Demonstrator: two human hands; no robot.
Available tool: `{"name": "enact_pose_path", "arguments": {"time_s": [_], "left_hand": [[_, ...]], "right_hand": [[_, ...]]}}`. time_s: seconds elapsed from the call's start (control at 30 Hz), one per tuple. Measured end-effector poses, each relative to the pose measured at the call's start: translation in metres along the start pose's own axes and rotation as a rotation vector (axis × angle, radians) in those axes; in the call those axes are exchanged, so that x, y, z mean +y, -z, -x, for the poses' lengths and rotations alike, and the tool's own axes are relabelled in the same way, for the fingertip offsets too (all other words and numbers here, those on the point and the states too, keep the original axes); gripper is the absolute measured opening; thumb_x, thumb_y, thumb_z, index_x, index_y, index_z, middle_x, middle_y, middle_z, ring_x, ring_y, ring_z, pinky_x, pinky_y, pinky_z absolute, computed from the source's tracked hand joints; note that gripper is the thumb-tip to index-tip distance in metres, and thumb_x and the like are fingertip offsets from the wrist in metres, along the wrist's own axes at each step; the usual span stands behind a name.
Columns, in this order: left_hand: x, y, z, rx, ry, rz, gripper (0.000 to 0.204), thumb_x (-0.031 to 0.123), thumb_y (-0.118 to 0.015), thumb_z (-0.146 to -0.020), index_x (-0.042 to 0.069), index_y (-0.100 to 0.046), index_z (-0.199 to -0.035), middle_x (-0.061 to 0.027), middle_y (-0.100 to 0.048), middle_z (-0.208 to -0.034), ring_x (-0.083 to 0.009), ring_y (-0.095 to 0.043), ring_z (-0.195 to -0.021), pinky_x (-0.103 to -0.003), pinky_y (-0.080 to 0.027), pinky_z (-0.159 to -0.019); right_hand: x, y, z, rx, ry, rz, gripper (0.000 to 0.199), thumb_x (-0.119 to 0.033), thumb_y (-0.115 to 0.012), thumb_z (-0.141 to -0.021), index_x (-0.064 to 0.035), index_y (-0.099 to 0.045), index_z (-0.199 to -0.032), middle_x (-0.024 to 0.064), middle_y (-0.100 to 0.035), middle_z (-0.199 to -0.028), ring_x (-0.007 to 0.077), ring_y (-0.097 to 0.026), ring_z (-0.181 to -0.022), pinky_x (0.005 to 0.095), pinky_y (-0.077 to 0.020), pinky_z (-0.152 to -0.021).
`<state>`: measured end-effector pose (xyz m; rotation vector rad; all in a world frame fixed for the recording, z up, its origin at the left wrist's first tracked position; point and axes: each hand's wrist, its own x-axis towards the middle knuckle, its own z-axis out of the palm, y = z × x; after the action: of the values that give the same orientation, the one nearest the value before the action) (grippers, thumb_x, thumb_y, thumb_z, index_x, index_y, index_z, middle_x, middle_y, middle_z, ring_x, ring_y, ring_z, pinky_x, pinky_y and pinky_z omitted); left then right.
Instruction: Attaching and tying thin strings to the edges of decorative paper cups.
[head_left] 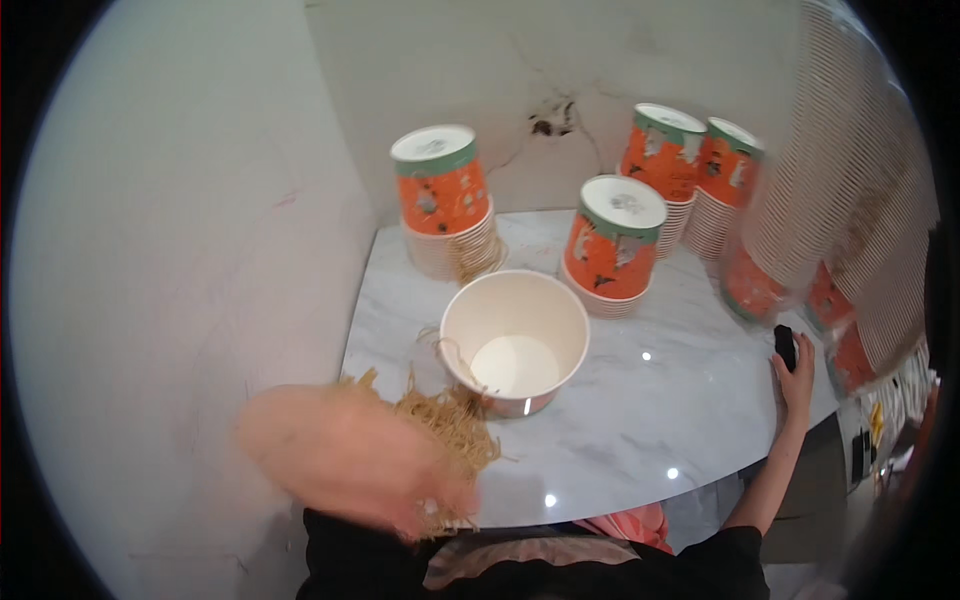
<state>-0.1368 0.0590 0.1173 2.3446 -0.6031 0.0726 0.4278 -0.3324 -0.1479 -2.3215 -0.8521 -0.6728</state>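
A white paper bucket (530,305) stands upright at the middle of the table, its mouth facing up. A few brown strands hang over its left rim. Left of it lies a loose heap of shredded brown paper (458,425). My left hand (350,450) is over this heap, close to the camera and smeared by motion, so its fingers cannot be made out. At the table's right edge, my right hand (797,382) has its fingers around a small black object (784,347) whose kind I cannot make out.
Upside-down stacks of orange and green paper buckets stand at the back left (440,190), centre (612,240) and back right (665,150). Tall plastic-wrapped bucket stacks (820,150) rise at the right. A white wall (190,250) borders the marbled table (620,400) on the left.
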Motion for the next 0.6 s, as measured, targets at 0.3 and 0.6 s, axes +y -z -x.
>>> {"name": "enact_pose_path", "arguments": {"time_s": [0.3,0.6], "left_hand": [[-0.1,0.005,-0.025,0.091,0.998,-0.265,0.059,0.018,-0.086,-0.074,0.005,-0.053,-0.121,-0.018,-0.068,-0.119,-0.0278,-0.072,-0.084,-0.039,-0.056,-0.077],[-0.152,-0.015,-0.044,0.321,0.733,-0.062,0.05,0.009,-0.077,-0.085,0.003,-0.041,-0.119,-0.0185,-0.07,-0.098,-0.0278,-0.071,-0.078,-0.039,-0.055,-0.07]], "right_hand": [[-0.226,0.059,-0.102,-0.161,0.216,-0.782,0.029,-0.009,-0.071,-0.092,0.0009,-0.068,-0.118,0.0055,-0.072,-0.103,0.0141,-0.068,-0.096,0.0296,-0.0537,-0.086],[-0.442,0.04,-0.094,-0.656,0.925,-0.639,0.038,-0.035,-0.073,-0.09,-0.0067,-0.068,-0.115,0.011,-0.071,-0.102,0.0303,-0.068,-0.097,0.0388,-0.0536,-0.086]]}}
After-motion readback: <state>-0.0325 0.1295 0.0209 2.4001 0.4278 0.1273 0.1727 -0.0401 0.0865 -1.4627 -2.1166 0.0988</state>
